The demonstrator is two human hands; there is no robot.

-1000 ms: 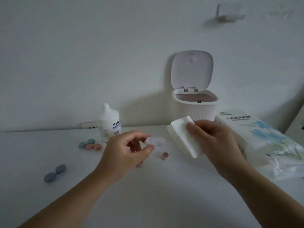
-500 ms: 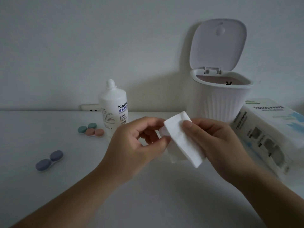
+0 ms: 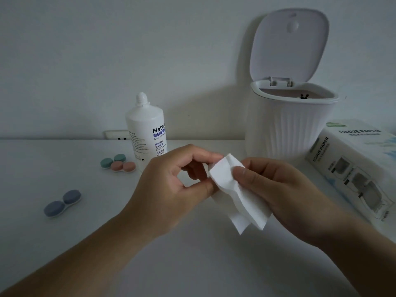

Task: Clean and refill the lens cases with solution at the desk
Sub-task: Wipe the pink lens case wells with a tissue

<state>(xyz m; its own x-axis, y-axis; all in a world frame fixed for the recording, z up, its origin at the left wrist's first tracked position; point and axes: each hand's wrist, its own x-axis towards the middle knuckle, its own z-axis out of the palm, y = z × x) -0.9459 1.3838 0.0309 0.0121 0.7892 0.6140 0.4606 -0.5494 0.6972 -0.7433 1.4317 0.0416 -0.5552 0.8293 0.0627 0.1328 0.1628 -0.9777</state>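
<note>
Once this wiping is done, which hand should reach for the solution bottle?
Left. The left hand is nearer the solution bottle, which stands behind it on the left. The right hand holds the tissue.

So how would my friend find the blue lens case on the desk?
Start at the tall white solution bottle near the wall. Move toward the person and left, past the green and pink cases. The blue lens case lies alone there, the only grey-blue one.

Three closed lens cases (image 3: pixel 62 203) (image 3: pixel 113 160) (image 3: pixel 123 166), one solution bottle (image 3: pixel 147 136), one bin (image 3: pixel 291 123), one tissue pack (image 3: pixel 360 168), one tissue (image 3: pixel 237 196), two hands (image 3: pixel 171 189) (image 3: pixel 282 189)
</note>
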